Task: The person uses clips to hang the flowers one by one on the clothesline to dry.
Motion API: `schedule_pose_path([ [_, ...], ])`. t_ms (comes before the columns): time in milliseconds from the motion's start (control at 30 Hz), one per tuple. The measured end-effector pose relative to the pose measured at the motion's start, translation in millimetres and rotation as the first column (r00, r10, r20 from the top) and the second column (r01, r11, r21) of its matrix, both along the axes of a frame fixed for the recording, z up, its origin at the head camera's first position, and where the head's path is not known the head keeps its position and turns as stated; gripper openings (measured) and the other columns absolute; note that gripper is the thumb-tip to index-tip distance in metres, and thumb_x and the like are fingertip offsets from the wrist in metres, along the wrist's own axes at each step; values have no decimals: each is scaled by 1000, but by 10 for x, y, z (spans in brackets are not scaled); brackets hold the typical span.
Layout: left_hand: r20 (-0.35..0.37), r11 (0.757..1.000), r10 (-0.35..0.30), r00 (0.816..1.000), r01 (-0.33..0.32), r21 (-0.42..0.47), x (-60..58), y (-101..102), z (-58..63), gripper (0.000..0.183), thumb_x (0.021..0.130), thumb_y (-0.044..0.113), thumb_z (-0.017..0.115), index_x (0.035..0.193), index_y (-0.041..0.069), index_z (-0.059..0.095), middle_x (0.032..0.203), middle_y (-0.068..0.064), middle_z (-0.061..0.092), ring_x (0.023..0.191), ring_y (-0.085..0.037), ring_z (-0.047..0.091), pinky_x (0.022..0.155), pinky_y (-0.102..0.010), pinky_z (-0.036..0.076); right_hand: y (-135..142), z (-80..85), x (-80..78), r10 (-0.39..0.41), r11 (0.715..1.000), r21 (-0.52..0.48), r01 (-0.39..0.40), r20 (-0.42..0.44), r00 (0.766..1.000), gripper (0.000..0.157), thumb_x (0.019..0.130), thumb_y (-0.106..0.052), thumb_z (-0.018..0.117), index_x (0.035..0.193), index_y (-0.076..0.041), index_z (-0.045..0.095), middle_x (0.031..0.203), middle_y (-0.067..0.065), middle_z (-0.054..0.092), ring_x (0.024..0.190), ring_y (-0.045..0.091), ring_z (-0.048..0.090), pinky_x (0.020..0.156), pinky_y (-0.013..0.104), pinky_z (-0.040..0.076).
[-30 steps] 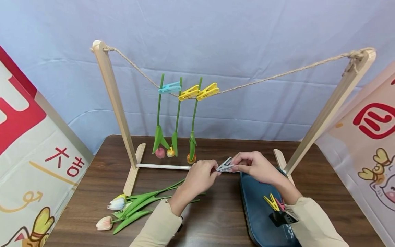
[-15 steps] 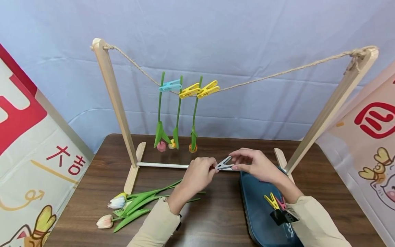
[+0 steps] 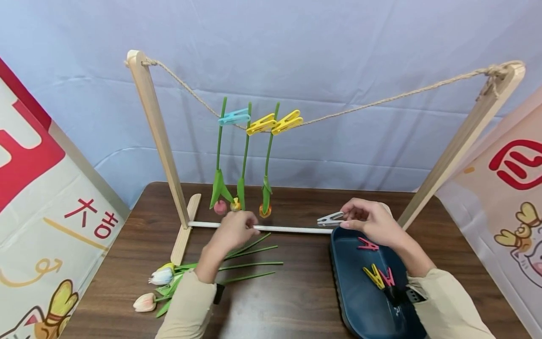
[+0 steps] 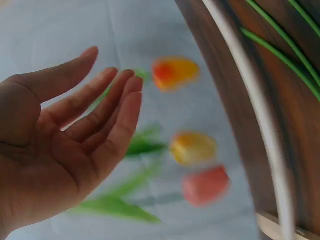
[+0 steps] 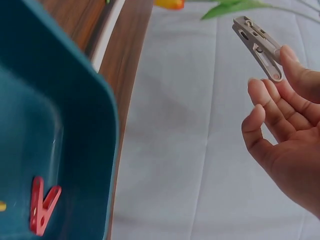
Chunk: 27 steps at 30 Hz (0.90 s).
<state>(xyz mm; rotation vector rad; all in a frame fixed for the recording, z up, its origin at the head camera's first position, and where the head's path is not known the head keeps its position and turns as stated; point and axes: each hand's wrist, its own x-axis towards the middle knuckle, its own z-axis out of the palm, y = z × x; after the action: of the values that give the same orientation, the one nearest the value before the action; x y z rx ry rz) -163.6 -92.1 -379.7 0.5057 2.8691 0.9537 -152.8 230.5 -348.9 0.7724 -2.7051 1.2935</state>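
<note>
My right hand [image 3: 370, 221] pinches a grey clothespin [image 3: 330, 219] between thumb and fingers, above the far end of a blue tray [image 3: 338, 282]. In the right wrist view the clothespin [image 5: 257, 47] sits at the fingertips. My left hand [image 3: 233, 230] holds nothing; the left wrist view shows its fingers [image 4: 117, 115] relaxed and apart from the thumb. It hovers over the stems of several loose tulips [image 3: 228, 266] on the table. Behind it, a pink tulip [image 3: 220, 207], a yellow tulip [image 3: 235, 204] and an orange tulip [image 3: 265, 209] hang head down.
A rope [image 3: 381, 101] spans two wooden posts [image 3: 158, 136], with a white rod [image 3: 292, 229] low between them. One blue clothespin [image 3: 235, 117] and two yellow clothespins [image 3: 287, 122] hold the hanging stems. Pink clothespins [image 3: 367, 244] and a yellow clothespin [image 3: 374, 277] lie in the tray.
My left hand has let go of the grey clothespin and moved left, over the loose tulips. My right hand has carried the clothespin a little to the right.
</note>
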Motion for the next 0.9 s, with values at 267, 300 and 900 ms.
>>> schedule_pose_path([
  [267, 166, 978, 183, 969, -163, -128, -73, -433, -378, 13, 73, 3, 73, 70, 8, 62, 68, 1, 57, 67, -18, 52, 63, -33, 44, 213, -92, 18, -48, 998, 36, 50, -35, 998, 13, 78, 4, 70, 87, -5, 64, 70, -2, 57, 61, 10, 50, 51, 25, 40],
  [300, 188, 974, 196, 962, -169, -152, -71, -460, -425, 15, 73, 2, 73, 68, 9, 60, 66, 1, 56, 65, -18, 51, 61, -33, 43, 228, -103, 23, -51, 998, 39, 53, -47, 998, 13, 78, 4, 70, 86, -4, 64, 70, -2, 57, 62, 10, 49, 52, 25, 40],
  [900, 312, 924, 329, 891, -236, -301, 50, -599, -761, 21, 79, -4, 56, 61, 5, 56, 70, -15, 58, 59, -26, 52, 47, -32, 41, 355, -155, 75, -87, 995, 44, 88, -23, 996, 9, 80, 3, 68, 85, -4, 63, 70, -3, 56, 59, 11, 49, 51, 26, 42],
])
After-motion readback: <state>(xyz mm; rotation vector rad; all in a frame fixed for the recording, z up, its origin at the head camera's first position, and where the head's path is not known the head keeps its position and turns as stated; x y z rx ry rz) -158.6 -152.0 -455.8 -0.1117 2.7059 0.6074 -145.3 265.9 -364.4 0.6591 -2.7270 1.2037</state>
